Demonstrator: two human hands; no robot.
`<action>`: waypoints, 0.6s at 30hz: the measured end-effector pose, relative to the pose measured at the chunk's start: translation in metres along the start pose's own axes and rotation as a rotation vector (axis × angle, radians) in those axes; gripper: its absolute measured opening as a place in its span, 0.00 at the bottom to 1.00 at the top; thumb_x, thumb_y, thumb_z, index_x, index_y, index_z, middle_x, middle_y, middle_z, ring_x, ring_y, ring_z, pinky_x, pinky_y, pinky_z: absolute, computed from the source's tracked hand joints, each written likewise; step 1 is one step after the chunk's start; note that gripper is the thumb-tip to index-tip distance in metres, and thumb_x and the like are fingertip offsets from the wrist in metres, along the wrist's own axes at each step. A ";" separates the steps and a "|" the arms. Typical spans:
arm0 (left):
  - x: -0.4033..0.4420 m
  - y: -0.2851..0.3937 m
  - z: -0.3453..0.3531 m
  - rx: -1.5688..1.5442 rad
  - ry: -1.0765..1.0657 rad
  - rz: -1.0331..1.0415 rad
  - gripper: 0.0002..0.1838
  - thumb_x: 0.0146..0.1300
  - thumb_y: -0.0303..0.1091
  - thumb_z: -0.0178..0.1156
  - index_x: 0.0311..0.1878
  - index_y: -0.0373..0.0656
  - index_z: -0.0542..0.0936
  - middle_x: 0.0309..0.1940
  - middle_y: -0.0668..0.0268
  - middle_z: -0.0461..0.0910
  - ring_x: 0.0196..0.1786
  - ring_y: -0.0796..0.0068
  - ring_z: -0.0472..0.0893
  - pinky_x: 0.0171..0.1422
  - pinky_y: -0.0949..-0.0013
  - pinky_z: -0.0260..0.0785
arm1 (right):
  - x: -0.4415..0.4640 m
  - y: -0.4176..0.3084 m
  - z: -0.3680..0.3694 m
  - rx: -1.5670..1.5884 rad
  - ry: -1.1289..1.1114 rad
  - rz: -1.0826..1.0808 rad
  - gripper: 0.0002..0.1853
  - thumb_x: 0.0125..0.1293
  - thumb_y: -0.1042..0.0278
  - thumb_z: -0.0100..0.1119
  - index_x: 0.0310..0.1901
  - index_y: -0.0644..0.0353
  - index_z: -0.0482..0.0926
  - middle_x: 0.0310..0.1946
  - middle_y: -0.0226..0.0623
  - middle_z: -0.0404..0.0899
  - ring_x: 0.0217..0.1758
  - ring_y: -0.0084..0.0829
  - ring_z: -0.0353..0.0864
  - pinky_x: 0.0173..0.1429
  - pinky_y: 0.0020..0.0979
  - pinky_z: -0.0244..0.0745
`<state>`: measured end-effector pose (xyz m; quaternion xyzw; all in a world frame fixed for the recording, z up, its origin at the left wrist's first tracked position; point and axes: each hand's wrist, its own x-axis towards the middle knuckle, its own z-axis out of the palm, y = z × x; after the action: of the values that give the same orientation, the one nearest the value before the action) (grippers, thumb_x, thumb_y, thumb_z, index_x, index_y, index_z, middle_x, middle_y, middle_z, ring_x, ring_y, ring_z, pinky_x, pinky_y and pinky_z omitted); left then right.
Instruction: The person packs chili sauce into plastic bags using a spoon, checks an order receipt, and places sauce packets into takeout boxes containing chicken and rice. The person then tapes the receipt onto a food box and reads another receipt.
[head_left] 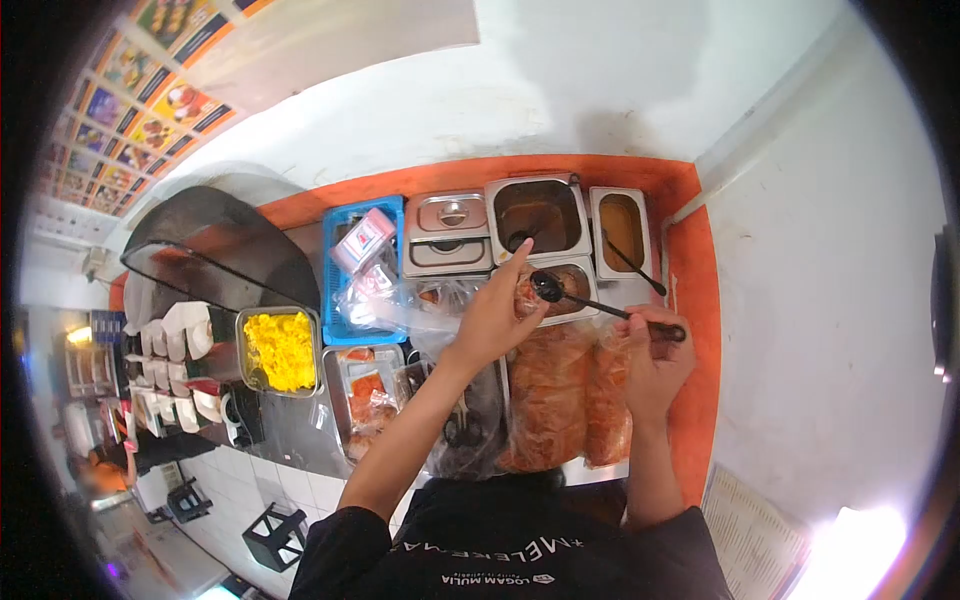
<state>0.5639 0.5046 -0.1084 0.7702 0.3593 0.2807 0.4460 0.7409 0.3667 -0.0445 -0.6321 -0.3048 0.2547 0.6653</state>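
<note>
My right hand [655, 372] is closed around the dark handle of a ladle [615, 309]. The ladle's black bowl is over a steel pan [573, 302] with brownish food in it. Close to that bowl, my left hand [497, 312] has its index finger stretched forward and its thumb apart, on the bowl's left side. Its other fingers are mostly hidden. Clear plastic [430, 322] lies beside and under the left wrist; whether the fingers touch it I cannot tell. Behind is a deep steel pan [566, 203] of dark sauce with another dark utensil in it.
At right, a narrow pan [621, 232] holds yellowish-brown sauce and a spoon. Large bags of orange-brown food [548, 400] lie nearest me. Leftward are lidded pans [447, 214], a blue basket [330, 318], a tray of packets [340, 412] and a tub of yellow food [278, 348]. A person [112, 470] is far left.
</note>
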 end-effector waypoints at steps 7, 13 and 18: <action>-0.013 -0.014 -0.019 -0.104 0.088 -0.014 0.54 0.59 0.20 0.65 0.87 0.42 0.47 0.59 0.56 0.81 0.35 0.71 0.80 0.43 0.68 0.76 | 0.026 0.104 -0.024 -0.197 -0.040 0.032 0.09 0.75 0.74 0.66 0.53 0.63 0.80 0.53 0.42 0.86 0.52 0.30 0.86 0.63 0.33 0.80; -0.057 0.038 -0.072 -0.332 0.017 0.087 0.58 0.61 0.19 0.63 0.89 0.47 0.39 0.66 0.59 0.80 0.35 0.81 0.74 0.45 0.74 0.72 | 0.000 0.019 0.023 -0.430 -0.584 -0.214 0.31 0.68 0.77 0.70 0.72 0.61 0.75 0.68 0.41 0.79 0.74 0.34 0.75 0.78 0.38 0.69; -0.111 0.084 -0.114 -0.534 0.001 0.162 0.57 0.68 0.18 0.62 0.89 0.49 0.36 0.71 0.55 0.74 0.37 0.83 0.74 0.48 0.76 0.72 | -0.036 -0.022 0.072 0.085 -0.826 0.122 0.21 0.69 0.77 0.72 0.63 0.61 0.83 0.51 0.31 0.84 0.55 0.25 0.81 0.63 0.29 0.75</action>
<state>0.4386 0.4414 0.0048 0.6517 0.2099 0.4005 0.6090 0.6633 0.3887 -0.0248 -0.4659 -0.4971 0.5380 0.4963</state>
